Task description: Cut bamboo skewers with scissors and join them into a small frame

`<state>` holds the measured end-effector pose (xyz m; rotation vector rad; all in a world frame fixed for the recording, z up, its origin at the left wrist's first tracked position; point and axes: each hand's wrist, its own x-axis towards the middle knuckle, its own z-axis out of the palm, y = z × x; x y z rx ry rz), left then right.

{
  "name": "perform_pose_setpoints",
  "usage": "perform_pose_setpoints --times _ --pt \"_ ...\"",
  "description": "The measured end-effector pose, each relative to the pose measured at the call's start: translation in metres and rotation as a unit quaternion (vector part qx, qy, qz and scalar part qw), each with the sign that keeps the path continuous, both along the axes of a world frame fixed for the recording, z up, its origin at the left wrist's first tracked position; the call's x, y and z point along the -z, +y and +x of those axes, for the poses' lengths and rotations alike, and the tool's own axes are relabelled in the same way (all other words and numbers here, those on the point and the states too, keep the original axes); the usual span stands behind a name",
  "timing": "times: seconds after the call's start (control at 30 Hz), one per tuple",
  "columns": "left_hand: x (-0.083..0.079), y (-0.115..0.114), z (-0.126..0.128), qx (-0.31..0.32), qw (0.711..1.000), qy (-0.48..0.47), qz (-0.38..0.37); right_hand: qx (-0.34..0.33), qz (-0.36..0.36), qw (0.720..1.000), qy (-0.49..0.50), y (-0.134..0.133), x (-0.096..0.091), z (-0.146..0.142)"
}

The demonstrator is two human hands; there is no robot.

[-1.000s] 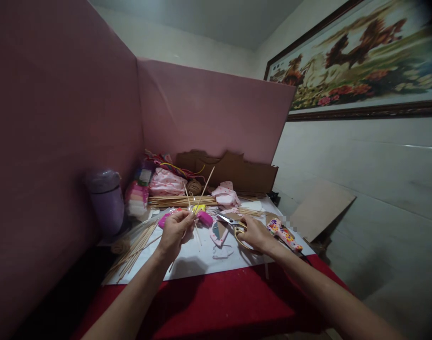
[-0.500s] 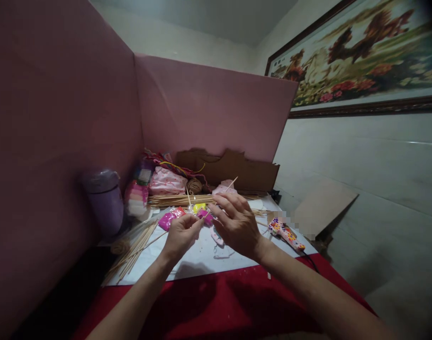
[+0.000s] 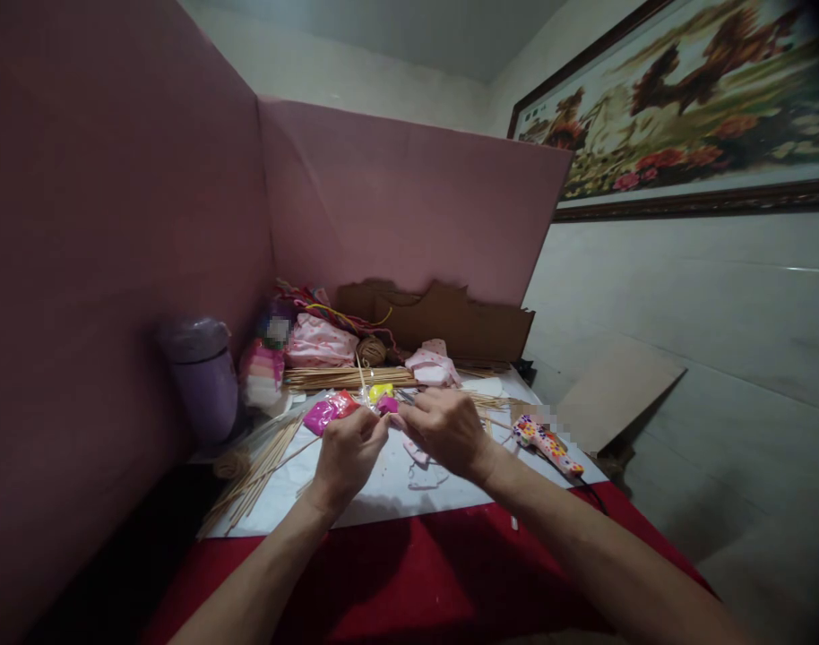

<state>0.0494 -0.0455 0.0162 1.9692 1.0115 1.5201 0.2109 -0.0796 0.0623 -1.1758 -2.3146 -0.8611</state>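
Above the tabletop point(image 3: 369, 502), the left hand point(image 3: 349, 455) pinches its fingers together, contents hidden; the right hand point(image 3: 444, 428) curls beside scissor blades point(image 3: 405, 396), its grip unclear.

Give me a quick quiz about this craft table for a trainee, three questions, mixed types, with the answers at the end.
1. True or false: the left hand and the right hand are close together over the table.

2. Multiple choice: what colour is the body of the tumbler on the left?
A) purple
B) green
C) orange

3. Fill in the blank: the ball of twine at the back sits in front of torn brown ____.

Key: 1. True; 2. A; 3. cardboard
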Motion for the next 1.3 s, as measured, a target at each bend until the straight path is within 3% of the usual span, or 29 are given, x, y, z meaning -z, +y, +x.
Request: perform_pose_setpoints --times 0.13,0.23,0.33,0.43,0.57,0.73,0.87,0.97,1.13,1.23,1.3 --pt "-0.001 0.003 -0.001 0.002 0.999 -0.03 -0.037 0.012 -0.058 0.998 0.003 0.004 0.015 -0.01" --pt "-0.005 0.005 -0.003 0.044 0.987 -0.108 -0.109 0.051 -0.128 0.99 0.007 0.021 0.017 0.006" --pt "-0.01 0.009 -0.005 0.111 0.943 -0.229 -0.214 0.134 -0.16 0.978 0.018 0.045 0.018 0.042" --pt "-0.012 0.012 -0.007 0.143 0.906 -0.295 -0.268 0.252 -0.182 0.95 0.043 0.061 0.024 0.077" --pt "-0.014 0.013 -0.01 0.144 0.894 -0.318 -0.28 0.286 -0.184 0.939 0.056 0.068 0.037 0.099" --pt "-0.016 0.012 -0.013 0.115 0.917 -0.325 -0.199 0.286 -0.159 0.941 0.089 0.07 0.04 0.072" --pt "-0.007 0.014 -0.008 0.105 0.935 -0.261 -0.215 0.197 -0.122 0.954 0.19 0.067 0.033 0.027" --pt "0.003 0.018 -0.005 0.08 0.959 -0.188 -0.199 0.167 -0.182 0.938 0.244 0.061 0.035 -0.003" --pt "0.009 0.025 -0.011 -0.049 0.991 -0.036 -0.121 0.179 -0.308 0.904 0.236 0.053 0.06 -0.033" --pt "-0.003 0.026 -0.023 -0.138 0.983 0.063 -0.104 0.188 -0.329 0.891 0.25 0.051 0.074 -0.038" --pt "-0.014 0.027 -0.035 -0.219 0.958 0.148 -0.112 0.192 -0.325 0.887 0.265 0.051 0.078 -0.038"
